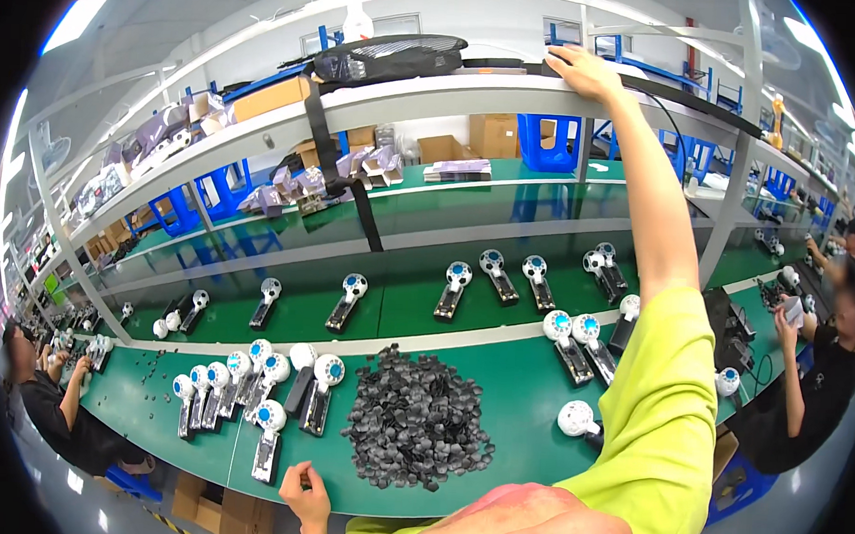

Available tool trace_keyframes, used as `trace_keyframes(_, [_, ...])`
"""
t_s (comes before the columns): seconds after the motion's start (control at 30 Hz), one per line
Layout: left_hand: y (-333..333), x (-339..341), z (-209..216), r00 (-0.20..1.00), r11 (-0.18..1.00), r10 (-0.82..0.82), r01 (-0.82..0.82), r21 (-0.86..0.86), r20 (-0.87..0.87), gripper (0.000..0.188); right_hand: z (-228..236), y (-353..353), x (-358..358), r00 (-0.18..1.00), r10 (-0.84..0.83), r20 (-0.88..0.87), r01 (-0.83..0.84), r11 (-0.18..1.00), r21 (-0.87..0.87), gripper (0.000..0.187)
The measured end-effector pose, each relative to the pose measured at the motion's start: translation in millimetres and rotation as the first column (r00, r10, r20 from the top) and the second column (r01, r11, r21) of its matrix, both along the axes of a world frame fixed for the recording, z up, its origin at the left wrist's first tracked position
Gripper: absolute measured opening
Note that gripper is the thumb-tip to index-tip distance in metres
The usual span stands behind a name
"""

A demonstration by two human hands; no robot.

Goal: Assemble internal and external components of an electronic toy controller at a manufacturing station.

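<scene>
My right hand (586,73) is raised to the overhead shelf (473,90), fingers stretched out over a dark object at its edge; what lies under them is partly hidden. Low by the table's front edge, my left hand (305,493) is closed, fingers curled, with nothing visible in it. Nearest to it stands a white round-headed device (268,432) with a blue centre and an open handle. To its right spreads a heap of small black plastic pieces (416,419). A cluster of similar devices (237,378) sits left of the heap.
Several more devices (453,292) lie in a row on the green belt (402,314) beyond the table. A black mesh fan guard (391,57) rests on the shelf. A black strap (323,138) hangs from it. Co-workers (829,351) sit at right and left.
</scene>
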State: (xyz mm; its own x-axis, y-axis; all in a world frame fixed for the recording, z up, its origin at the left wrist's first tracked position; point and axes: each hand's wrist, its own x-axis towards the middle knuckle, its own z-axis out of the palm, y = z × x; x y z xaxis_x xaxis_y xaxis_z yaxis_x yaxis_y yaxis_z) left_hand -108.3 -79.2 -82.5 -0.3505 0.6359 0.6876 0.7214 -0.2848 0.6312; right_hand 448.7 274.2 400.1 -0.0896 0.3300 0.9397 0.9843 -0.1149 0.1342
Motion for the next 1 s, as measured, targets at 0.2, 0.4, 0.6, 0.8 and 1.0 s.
trace_keyframes(0.2, [-10.8, 3.2, 6.5, 0.999, 0.994, 0.029, -0.032, -0.104, -0.028, 0.012, 11.5, -13.5, 32.9, 0.845, 0.426, -0.324, -0.514, 0.815, -0.268, 0.039])
trace_keyframes(0.4, [-3.1, 8.4, 8.4, 0.997, 0.990, 0.039, -0.047, -0.132, -0.061, 0.011, 15.9, -22.2, 81.5, 0.906, 0.276, -0.322, -0.366, 0.892, -0.267, 0.033])
trace_keyframes(0.6, [-2.2, 14.4, 10.8, 0.999, 0.996, 0.051, -0.051, -0.079, -0.004, 0.010, 21.8, -23.4, 90.1, 0.951, 0.145, -0.274, -0.229, 0.925, -0.303, 0.035])
trace_keyframes(0.8, [1.6, 5.3, 5.4, 0.993, 0.993, -0.107, 0.110, -0.040, 0.058, 0.008, -22.4, -21.6, 94.7, 0.914, 0.143, -0.381, -0.063, 0.974, 0.217, 0.032])
trace_keyframes(1.0, [-15.9, -5.8, 12.3, 0.939, 0.941, -0.250, 0.294, -0.170, 0.236, 0.010, -152.5, -125.4, -97.4, 0.249, 0.867, -0.431, -0.685, 0.473, 0.555, 0.020])
